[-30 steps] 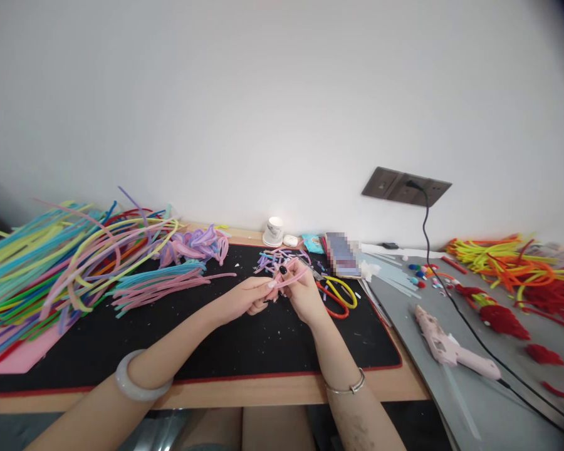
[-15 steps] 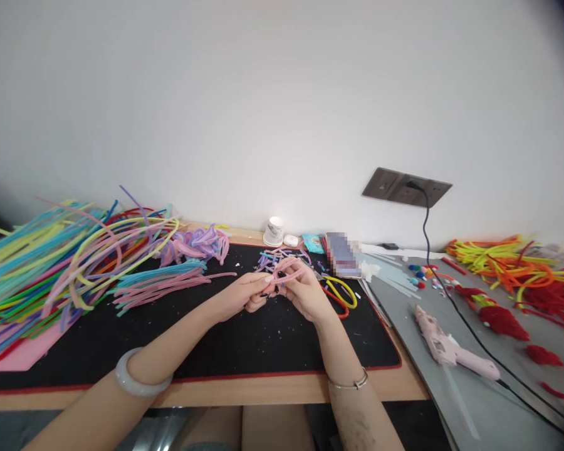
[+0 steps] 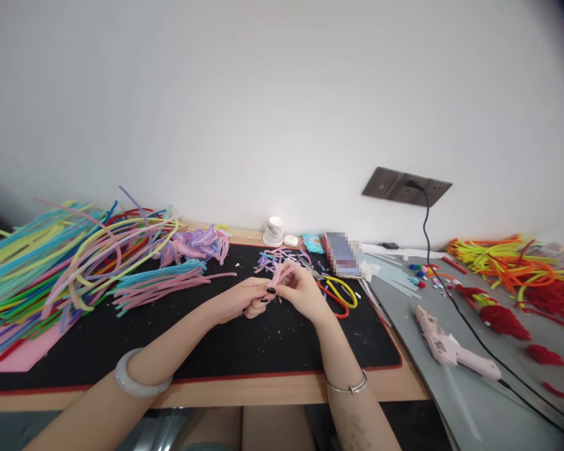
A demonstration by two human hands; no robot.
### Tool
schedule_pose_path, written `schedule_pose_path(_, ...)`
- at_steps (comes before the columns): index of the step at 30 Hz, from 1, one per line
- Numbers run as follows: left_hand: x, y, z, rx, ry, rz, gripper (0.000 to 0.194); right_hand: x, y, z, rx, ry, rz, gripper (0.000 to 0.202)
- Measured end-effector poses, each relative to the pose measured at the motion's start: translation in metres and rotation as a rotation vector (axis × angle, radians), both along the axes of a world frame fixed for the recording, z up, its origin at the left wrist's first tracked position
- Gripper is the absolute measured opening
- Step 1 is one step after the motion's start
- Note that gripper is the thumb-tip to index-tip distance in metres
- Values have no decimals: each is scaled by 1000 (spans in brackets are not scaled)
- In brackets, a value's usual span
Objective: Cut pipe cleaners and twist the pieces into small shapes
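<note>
A bent pink pipe cleaner is pinched between my two hands above the black mat. My left hand grips its lower end with thumb and fingers. On the other side, my right hand is closed around the same piece, its fingers partly hidden behind it. Scissors with yellow and orange handles lie just right of my right hand. Behind my hands is a heap of short pipe cleaner offcuts in purple, pink and blue.
Pipe cleaners in many colours pile up at the left, beside a pink and blue bundle. A paper cup and a phone stand near the wall. At right lie a pink glue gun, its cable and red pieces.
The pink loop between my hands now looks narrower and more upright. My fingers have shifted closer together around it, and my right wrist has turned slightly.
</note>
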State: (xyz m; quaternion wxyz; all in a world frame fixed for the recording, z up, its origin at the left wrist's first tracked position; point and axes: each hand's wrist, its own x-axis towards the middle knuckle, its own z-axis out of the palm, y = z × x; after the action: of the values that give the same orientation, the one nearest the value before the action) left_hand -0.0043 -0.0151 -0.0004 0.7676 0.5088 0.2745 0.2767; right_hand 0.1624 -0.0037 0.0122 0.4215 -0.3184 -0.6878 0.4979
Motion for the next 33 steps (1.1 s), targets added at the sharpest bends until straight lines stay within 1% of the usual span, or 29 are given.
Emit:
schedule_pose_path(3,0,0,-2,8,1,3,27,-2,-2,2,77,-118,18,14)
schedule_pose_path(6,0,0,-2,9,11,1,27,-1,-4,4,166,-219,35,19)
schedule_pose_path(10,0,1,-4,14,43,18,30,-1,-4,5,265,-316,2,25)
schedule_pose_path(13,1,2,-6,20,61,35,31,-2,-5,5,292,-355,-30,29)
schedule_pose_path(18,4,5,-11,93,63,113,30,-5,-5,3,294,-347,-106,23)
schedule_pose_path(21,7,5,-12,173,84,172,31,-8,-4,1,283,-314,-177,24)
schedule_pose_path(23,9,4,-11,263,130,219,32,-10,-4,-1,263,-288,-223,27)
schedule_pose_path(26,10,1,-6,490,255,309,35,-13,-3,-3,228,-234,-286,29)
schedule_pose_path(28,9,1,-4,604,322,344,37,-14,-2,-5,187,-189,-290,30)
schedule_pose_path(29,8,1,-3,612,331,345,37,-13,-1,-5,150,-167,-273,30)
schedule_pose_path(30,7,1,-3,586,323,336,36,-13,-1,-6,102,-146,-244,30)
schedule_pose_path(33,6,2,-4,423,248,255,35,-11,1,-8,-38,-102,-150,29)
